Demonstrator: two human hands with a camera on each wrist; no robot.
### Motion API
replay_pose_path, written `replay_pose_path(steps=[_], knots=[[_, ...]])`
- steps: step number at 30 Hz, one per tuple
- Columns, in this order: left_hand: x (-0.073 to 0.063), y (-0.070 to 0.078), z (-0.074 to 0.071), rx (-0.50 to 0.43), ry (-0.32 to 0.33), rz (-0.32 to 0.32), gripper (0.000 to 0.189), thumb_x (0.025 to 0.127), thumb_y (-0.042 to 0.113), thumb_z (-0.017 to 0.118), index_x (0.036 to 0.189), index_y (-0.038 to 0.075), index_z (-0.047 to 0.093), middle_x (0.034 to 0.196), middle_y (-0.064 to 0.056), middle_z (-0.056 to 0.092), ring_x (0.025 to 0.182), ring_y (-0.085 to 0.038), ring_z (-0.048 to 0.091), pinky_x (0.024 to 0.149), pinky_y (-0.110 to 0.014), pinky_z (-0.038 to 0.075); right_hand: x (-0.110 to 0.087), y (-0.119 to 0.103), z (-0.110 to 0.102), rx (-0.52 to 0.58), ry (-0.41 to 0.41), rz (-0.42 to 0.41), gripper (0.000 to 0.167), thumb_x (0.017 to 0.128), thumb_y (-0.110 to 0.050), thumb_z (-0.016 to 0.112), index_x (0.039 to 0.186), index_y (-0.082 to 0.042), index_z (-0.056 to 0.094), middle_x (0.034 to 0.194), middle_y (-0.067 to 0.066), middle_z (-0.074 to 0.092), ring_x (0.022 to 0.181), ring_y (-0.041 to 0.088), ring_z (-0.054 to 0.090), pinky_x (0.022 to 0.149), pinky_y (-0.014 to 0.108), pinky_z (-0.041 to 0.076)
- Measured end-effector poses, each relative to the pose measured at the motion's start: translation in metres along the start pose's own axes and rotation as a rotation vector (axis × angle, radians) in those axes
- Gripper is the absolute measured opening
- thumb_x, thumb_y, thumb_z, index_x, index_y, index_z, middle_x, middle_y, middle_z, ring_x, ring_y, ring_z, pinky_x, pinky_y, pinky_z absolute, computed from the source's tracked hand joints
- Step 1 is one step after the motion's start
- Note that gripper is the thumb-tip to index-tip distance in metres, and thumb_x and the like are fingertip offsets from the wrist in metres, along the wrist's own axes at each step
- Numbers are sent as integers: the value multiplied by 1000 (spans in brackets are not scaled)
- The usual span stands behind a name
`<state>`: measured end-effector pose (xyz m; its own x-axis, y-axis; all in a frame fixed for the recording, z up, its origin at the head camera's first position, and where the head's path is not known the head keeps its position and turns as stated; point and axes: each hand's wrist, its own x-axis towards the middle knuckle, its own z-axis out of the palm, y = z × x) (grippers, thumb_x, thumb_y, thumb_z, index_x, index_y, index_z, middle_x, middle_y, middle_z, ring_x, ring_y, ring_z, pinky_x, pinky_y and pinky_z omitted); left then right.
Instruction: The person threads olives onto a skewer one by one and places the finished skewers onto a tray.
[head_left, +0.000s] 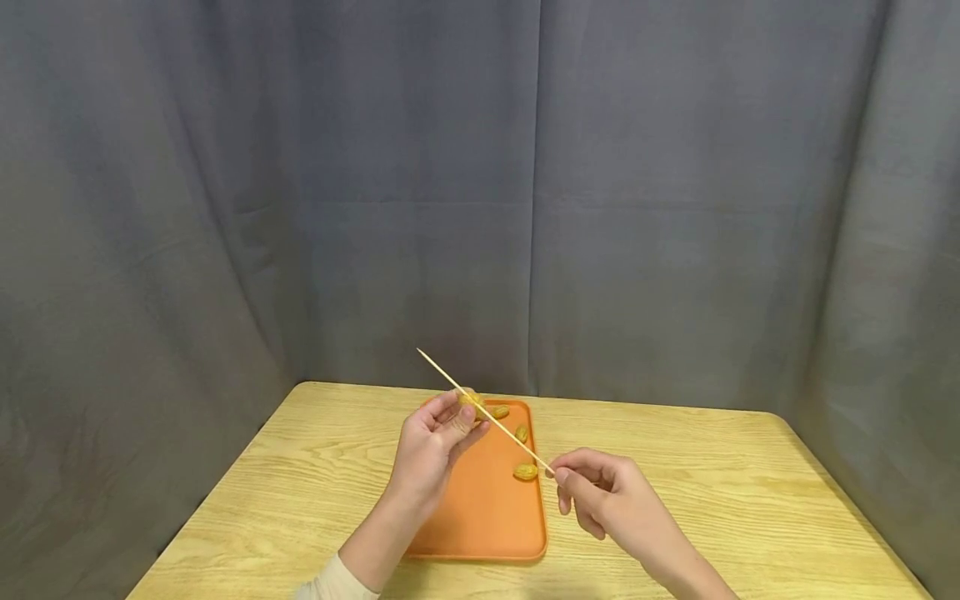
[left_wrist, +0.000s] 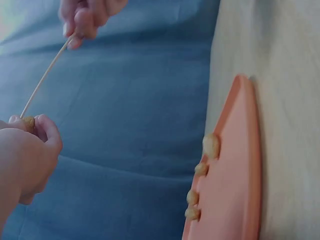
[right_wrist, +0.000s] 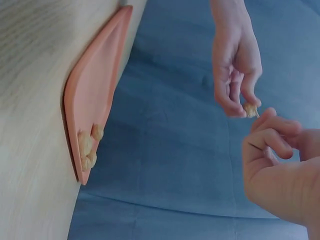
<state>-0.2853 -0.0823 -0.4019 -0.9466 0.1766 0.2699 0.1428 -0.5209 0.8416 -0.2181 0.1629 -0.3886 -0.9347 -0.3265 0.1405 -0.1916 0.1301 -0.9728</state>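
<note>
My left hand (head_left: 431, 446) pinches a yellow-brown, wrinkled dried date (head_left: 471, 405) between thumb and fingertips, above the far part of the orange tray (head_left: 480, 517). A thin wooden skewer (head_left: 517, 439) slants across it in the head view, its pointed end showing beyond the left hand. My right hand (head_left: 611, 497) pinches the skewer's lower right end between thumb and index finger, past the tray's right edge. In the left wrist view, the skewer (left_wrist: 46, 75) leads from the right hand (left_wrist: 90, 17) down to the held date (left_wrist: 29, 124); beyond that it is hidden behind the left hand.
More dates lie along the tray's right side, one near its front-right part (head_left: 526, 472), another farther back (head_left: 521, 433). The tray rests on a light wood-grain table (head_left: 720, 492). Grey curtains (head_left: 420, 208) hang behind and at both sides.
</note>
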Motion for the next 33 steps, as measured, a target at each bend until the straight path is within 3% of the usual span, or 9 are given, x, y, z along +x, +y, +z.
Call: replay_pose_path(steps=[5,14,18,26,33], knots=[[3,3,-2,5,19,28,36,96,7,71,123,-11,57,112,-17,61,101,-25,67,100,-46,51,0,-1,-6,-15,-8,-33,24,102,-21,65,109,1,68,77,12,60,49,9,37,44,19,29],[-2,-8,8,106,22,-23,43,98,0,65,134,-18,50,116,-20,61,101,-24,69,97,-40,53,-2,2,0,28,39,-48,23,100,-18,68,105,4,69,72,10,59,50,8,36,45,17,28],[-7,-16,13,138,-4,-26,43,98,4,67,132,-17,53,115,-23,66,103,-28,70,95,-39,55,1,6,7,40,36,-51,23,100,-18,67,104,5,69,73,11,60,50,8,37,45,16,30],[-16,-36,23,223,-100,-58,38,97,11,69,128,-11,61,111,-18,69,100,-25,70,93,-39,57,7,14,17,94,92,24,25,101,-19,67,106,5,68,76,12,62,51,8,39,45,16,31],[-16,-42,22,302,-119,-40,38,98,10,68,131,-8,61,112,-22,70,99,-26,70,92,-36,57,10,21,19,189,29,71,24,103,-15,61,106,8,66,77,9,59,53,9,39,48,18,31]])
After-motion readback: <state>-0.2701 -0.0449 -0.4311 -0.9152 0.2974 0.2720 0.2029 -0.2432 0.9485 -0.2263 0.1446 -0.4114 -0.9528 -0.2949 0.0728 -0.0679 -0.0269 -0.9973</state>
